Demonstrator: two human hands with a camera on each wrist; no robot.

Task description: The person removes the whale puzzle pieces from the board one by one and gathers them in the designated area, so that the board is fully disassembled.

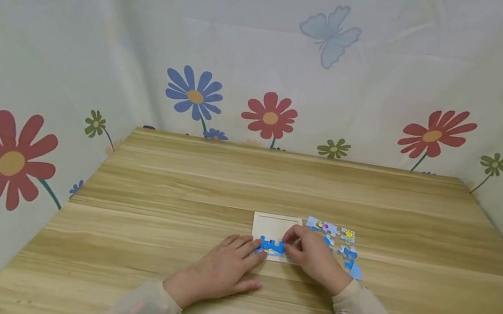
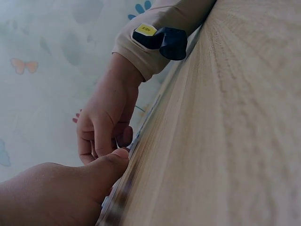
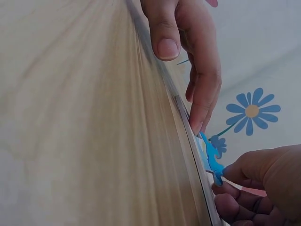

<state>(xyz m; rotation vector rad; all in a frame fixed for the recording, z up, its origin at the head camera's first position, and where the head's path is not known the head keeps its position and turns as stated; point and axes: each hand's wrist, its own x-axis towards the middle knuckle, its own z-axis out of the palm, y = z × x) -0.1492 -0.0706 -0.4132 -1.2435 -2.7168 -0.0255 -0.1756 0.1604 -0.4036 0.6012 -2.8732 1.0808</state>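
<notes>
A light wooden puzzle tray [image 1: 277,228] lies on the table with blue jigsaw pieces [image 1: 271,246] along its near side. My left hand [image 1: 226,268] reaches in from the left, fingers extended, its fingertips touching the pieces at the tray's left side. On the right, my right hand [image 1: 317,255] pinches a blue puzzle piece [image 3: 215,165] between thumb and fingers. In the right wrist view this piece is tilted up from the tray, beside the left fingertips. The left wrist view hides the pieces behind the hands.
Loose puzzle pieces [image 1: 347,250] lie in a loose cluster to the right of the tray, partly behind the right hand. The wooden table [image 1: 169,183] extends around them. A flower-printed curtain [image 1: 248,48] hangs behind and at both sides. Each wrist wears a dark camera.
</notes>
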